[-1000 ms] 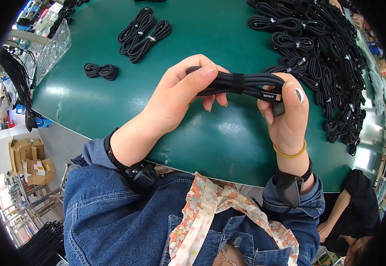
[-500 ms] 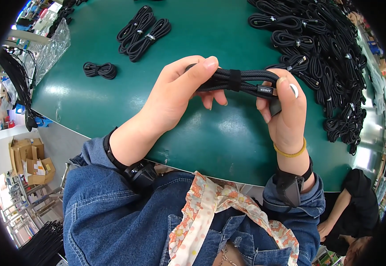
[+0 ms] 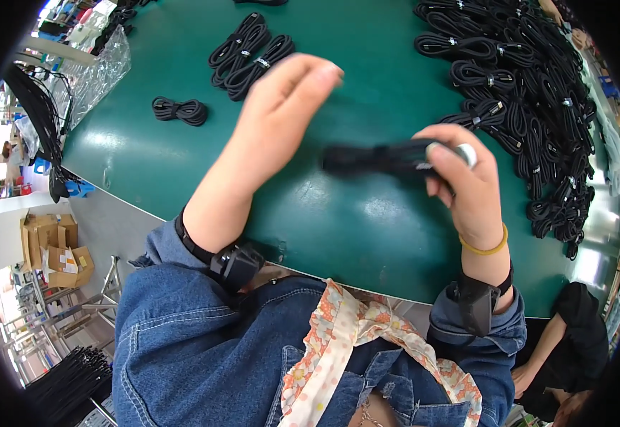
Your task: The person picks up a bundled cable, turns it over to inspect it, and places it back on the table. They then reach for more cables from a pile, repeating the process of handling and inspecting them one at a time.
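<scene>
My right hand (image 3: 466, 167) grips one end of a coiled black braided cable (image 3: 377, 161), which is blurred by motion. A strap binds the coil at its middle, and its far end points left over the green table. A white round piece (image 3: 468, 154) shows at my right fingers. My left hand (image 3: 281, 107) is raised left of this coil and apart from it. Its thumb lies against the index finger, nothing shows between them, and the other fingers are mostly hidden. Just beyond my left hand lie bundled cables (image 3: 242, 53), with a single coil (image 3: 179, 111) farther left.
A large heap of coiled black cables (image 3: 538, 114) covers the right side of the green table (image 3: 338, 235). Clear plastic (image 3: 107, 67) and hanging black cables (image 3: 43, 117) are at the left edge. Cardboard boxes (image 3: 64, 256) stand on the floor; another person (image 3: 573, 334) is at lower right.
My left hand has let go of the coiled cable and moved up, away from it. The right hand keeps the coil, now lower and swinging. The whole view has shifted slightly.
</scene>
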`<control>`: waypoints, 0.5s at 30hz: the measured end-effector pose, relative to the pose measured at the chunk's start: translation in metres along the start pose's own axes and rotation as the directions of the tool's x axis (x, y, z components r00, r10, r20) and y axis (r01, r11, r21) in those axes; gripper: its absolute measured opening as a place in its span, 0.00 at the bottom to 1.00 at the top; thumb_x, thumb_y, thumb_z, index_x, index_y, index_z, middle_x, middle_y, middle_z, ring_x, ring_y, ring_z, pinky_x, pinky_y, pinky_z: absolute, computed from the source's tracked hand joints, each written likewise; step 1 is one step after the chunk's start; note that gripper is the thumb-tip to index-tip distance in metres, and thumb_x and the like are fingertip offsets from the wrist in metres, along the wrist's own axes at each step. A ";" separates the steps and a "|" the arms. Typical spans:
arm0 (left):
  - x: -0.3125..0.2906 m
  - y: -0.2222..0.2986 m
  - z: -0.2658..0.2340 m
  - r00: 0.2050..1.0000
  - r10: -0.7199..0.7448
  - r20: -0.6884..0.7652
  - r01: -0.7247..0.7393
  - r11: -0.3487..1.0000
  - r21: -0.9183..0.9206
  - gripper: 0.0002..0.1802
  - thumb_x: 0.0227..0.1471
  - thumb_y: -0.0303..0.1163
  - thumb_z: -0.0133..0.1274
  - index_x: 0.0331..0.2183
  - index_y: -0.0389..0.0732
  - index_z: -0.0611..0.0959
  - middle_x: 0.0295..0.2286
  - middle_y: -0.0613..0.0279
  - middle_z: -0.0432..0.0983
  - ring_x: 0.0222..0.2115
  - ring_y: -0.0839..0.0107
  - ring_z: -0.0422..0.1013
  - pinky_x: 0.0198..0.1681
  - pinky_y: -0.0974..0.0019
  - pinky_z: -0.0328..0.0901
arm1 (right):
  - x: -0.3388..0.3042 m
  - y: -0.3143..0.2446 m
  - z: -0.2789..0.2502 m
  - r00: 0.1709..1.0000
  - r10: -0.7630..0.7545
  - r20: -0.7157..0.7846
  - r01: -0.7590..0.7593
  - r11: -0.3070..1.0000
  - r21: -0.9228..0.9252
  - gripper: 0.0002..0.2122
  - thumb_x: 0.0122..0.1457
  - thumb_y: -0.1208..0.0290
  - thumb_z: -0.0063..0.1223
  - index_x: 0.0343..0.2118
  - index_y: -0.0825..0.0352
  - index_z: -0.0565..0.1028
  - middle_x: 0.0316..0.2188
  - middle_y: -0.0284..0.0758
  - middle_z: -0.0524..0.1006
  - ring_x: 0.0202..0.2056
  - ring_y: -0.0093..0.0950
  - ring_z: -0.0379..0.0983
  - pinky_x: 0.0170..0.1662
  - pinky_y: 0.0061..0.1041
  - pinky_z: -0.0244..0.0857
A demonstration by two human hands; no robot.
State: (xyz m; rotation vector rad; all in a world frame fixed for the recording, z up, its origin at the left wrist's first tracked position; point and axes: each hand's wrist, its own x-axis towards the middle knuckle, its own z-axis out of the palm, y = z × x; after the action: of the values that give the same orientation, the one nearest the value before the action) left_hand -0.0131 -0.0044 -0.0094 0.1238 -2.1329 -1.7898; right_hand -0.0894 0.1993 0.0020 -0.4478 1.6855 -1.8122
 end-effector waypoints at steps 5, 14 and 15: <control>0.003 -0.018 -0.020 0.956 0.250 -0.151 0.017 0.468 0.883 0.22 0.42 0.45 0.51 0.34 0.37 0.74 0.33 0.57 0.70 0.32 0.63 0.68 0.34 0.63 0.60 | 0.003 0.003 -0.007 0.911 0.253 0.325 -0.146 0.937 -0.318 0.10 0.52 0.70 0.43 0.35 0.69 0.69 0.19 0.29 0.69 0.14 0.11 0.59 0.16 0.11 0.50; -0.001 -0.020 -0.025 0.987 0.076 -0.144 0.134 0.123 0.983 0.28 0.37 0.43 0.55 0.40 0.39 0.70 0.35 0.55 0.66 0.35 0.59 0.67 0.34 0.53 0.58 | 0.007 -0.004 -0.010 0.962 -0.226 -0.156 0.274 0.819 0.505 0.16 0.56 0.67 0.37 0.47 0.66 0.59 0.24 0.40 0.73 0.10 0.14 0.54 0.16 0.11 0.48; -0.002 -0.019 -0.025 0.990 0.063 -0.127 0.120 0.098 0.988 0.27 0.37 0.42 0.55 0.40 0.39 0.70 0.35 0.55 0.66 0.35 0.58 0.67 0.34 0.54 0.59 | 0.007 -0.002 -0.010 0.962 -0.225 -0.158 0.274 0.819 0.504 0.16 0.56 0.67 0.37 0.47 0.66 0.59 0.24 0.40 0.73 0.10 0.14 0.54 0.16 0.11 0.48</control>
State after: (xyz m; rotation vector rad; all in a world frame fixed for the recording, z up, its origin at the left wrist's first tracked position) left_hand -0.0066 -0.0308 -0.0247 0.6018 -2.7944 0.1128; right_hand -0.1015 0.2027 0.0016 -0.3596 1.1436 -2.4159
